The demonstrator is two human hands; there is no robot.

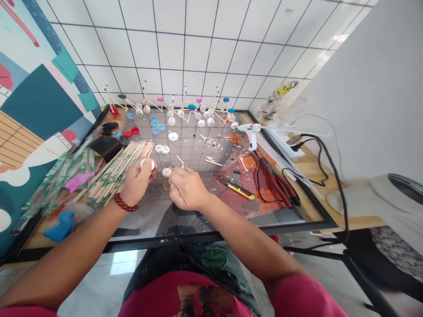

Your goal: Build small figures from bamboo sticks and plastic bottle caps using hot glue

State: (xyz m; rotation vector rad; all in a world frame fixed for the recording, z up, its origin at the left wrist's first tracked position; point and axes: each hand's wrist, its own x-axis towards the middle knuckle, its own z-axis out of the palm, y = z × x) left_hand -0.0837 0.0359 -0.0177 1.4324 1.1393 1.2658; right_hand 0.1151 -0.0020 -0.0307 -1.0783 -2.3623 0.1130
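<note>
1. Our left hand (136, 179), fingers curled, holds a round white plastic cap (147, 164) above the glossy grey tabletop (145, 218).
2. Our right hand (187, 189) is folded into a fist; we cannot tell whether it holds anything.
3. Near our left hand, clear green-printed plastic wrappers (114, 177) contain pale wooden sticks (103, 182).

craft workshop (glue gun (251, 132), pliers (271, 176))

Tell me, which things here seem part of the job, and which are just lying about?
Likely part of the job:
- white cap, held in the left hand
- wooden sticks, like those in the stick models
- glue gun, perhaps

Seemingly just lying about:
- wood scraps
- crumpled blue item
</note>
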